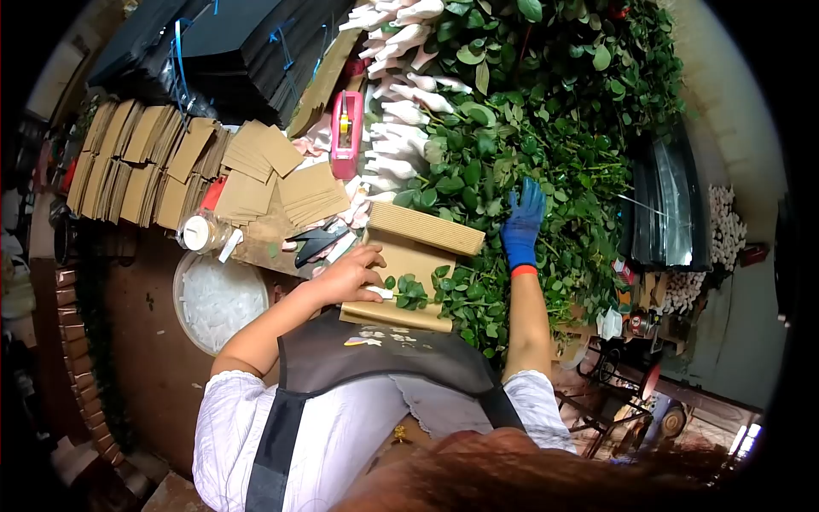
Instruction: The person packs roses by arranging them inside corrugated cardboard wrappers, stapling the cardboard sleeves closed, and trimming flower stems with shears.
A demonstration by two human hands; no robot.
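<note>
My bare left hand (351,271) rests at the left edge of a brown corrugated cardboard sheet (409,258), its fingers apart and bent. Beside its fingertips lies a small white-wrapped bud (380,292) with a short leafy stem (412,293). The sheet's far and near edges are folded up. My right hand, in a blue glove (523,224), reaches over a heap of green leafy stems (478,179) with fingers stretched out and nothing visibly gripped. Several white-wrapped flower heads (401,111) line the heap's left side.
A pink tape dispenser (345,136) stands beyond the sheet, near black-handled scissors (320,241). To the left are cardboard stacks (141,162), a glass jar (200,232) and a round tub of white pieces (217,299). Dark sheets (230,51) are piled at the back left.
</note>
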